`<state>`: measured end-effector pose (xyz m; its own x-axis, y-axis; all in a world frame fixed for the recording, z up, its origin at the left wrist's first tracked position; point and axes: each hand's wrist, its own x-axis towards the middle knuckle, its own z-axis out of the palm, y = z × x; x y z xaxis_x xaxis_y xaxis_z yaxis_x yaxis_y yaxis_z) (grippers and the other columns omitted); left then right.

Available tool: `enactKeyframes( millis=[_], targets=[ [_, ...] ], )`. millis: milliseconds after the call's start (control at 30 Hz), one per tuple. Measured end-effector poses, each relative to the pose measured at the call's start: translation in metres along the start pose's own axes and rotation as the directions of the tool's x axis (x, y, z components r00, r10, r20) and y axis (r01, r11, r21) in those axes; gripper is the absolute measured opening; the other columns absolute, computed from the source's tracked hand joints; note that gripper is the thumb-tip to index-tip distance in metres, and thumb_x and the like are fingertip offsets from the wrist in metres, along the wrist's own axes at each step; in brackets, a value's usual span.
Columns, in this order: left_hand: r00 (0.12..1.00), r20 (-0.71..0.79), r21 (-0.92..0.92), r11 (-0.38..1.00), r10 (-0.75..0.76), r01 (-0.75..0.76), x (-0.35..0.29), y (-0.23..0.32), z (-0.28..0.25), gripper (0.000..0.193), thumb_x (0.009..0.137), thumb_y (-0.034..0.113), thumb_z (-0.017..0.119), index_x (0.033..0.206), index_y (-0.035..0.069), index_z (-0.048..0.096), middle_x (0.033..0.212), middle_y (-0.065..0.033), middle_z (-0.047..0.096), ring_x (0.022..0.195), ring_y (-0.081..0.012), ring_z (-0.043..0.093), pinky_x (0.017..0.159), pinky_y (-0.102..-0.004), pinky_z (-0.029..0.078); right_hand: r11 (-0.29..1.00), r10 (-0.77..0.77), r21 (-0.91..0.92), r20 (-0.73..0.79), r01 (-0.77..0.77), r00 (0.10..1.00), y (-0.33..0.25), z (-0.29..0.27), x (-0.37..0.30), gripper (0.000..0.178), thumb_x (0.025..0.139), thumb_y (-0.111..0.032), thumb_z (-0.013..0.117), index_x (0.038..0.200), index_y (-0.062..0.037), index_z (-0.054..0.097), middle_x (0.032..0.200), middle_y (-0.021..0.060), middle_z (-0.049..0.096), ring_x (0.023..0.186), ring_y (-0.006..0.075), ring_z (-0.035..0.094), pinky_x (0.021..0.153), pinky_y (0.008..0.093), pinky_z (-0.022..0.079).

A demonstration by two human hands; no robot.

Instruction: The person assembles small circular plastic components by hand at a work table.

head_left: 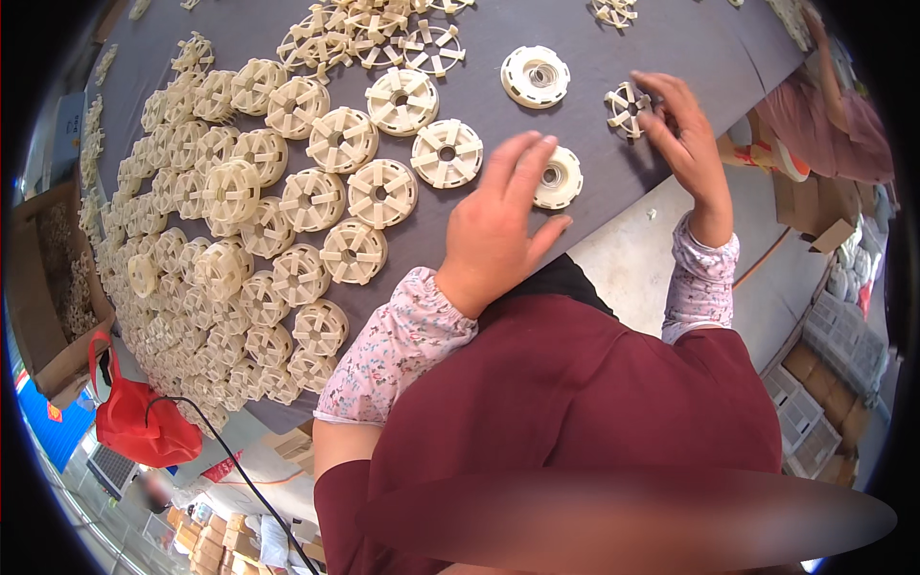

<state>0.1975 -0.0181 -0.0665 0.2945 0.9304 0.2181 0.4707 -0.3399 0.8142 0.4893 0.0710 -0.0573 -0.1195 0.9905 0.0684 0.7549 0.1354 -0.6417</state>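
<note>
Workshop, assembly type, apparently a small factory floor. Evidence, itemised: one broad grey-covered worktop (728, 53), laid with many near-identical cream plastic spoked discs (230, 195), batch quantity, some stacked. One open cardboard carton (36, 311) at left, holding small loose parts. Stacked brown cartons (211, 546), lower left; further brown cartons (832, 393) at right, beside wrapped stacks (843, 335). One open cardboard box (815, 206) on the pale hard floor (628, 254). Floral oversleeves (407, 335) on the wearer. One co-worker (829, 129) at the worktop's far right.
</note>
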Motion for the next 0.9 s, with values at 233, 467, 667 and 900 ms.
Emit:
enactKeyframes(
  millis=[233, 467, 667, 900],
  targets=[
    [0.981, -0.026, -0.19, 0.965, -0.192, 0.183, 0.0, 0.003, -0.004, 0.076, 0.083, 0.019, 0.095, 0.149, 0.004, 0.062, 0.149, -0.0156, 0.061, 0.066, -0.0117, 0.064, 0.065, -0.0277, 0.057, 0.988, -0.08, 0.145, 0.218, 0.049, 0.973, 0.001, -0.01, 0.004, 0.063, 0.084, -0.009, 0.085, 0.145, -0.0089, 0.069, 0.127, 0.0034, 0.066, 0.082, 0.0135, 0.054, 0.074, 0.0273, 0.05],
    [0.982, -0.034, -0.162, 0.97, -0.187, 0.179, 0.0, -0.001, 0.004, 0.042, 0.092, 0.01, 0.085, 0.132, 0.006, 0.073, 0.139, -0.0136, 0.068, 0.064, -0.01, 0.065, 0.064, -0.0281, 0.055, 0.991, -0.122, 0.074, 0.193, 0.109, 0.974, -0.003, -0.011, 0.006, 0.059, 0.082, -0.009, 0.084, 0.139, -0.0055, 0.07, 0.12, 0.0055, 0.068, 0.087, 0.0156, 0.061, 0.078, 0.0297, 0.055],
    [0.97, -0.014, -0.258, 0.938, -0.244, 0.232, 0.001, 0.001, -0.002, 0.038, 0.098, 0.009, 0.078, 0.135, 0.004, 0.07, 0.137, -0.0145, 0.07, 0.073, -0.0136, 0.068, 0.068, -0.0289, 0.056, 0.949, -0.255, 0.245, 0.22, 0.199, 0.942, -0.033, -0.007, -0.002, 0.057, 0.078, -0.009, 0.083, 0.134, -0.004, 0.071, 0.117, 0.0071, 0.07, 0.09, 0.0167, 0.067, 0.08, 0.0313, 0.057],
    [0.973, -0.019, -0.353, 0.912, -0.23, 0.208, -0.001, -0.001, -0.005, 0.043, 0.1, 0.01, 0.076, 0.141, 0.0, 0.065, 0.139, -0.0162, 0.068, 0.079, -0.014, 0.069, 0.068, -0.0286, 0.057, 0.912, -0.369, 0.318, 0.365, 0.258, 0.855, -0.065, 0.012, -0.016, 0.058, 0.076, -0.011, 0.083, 0.132, -0.003, 0.069, 0.122, 0.0096, 0.067, 0.089, 0.0193, 0.064, 0.079, 0.0311, 0.055]
  ],
)
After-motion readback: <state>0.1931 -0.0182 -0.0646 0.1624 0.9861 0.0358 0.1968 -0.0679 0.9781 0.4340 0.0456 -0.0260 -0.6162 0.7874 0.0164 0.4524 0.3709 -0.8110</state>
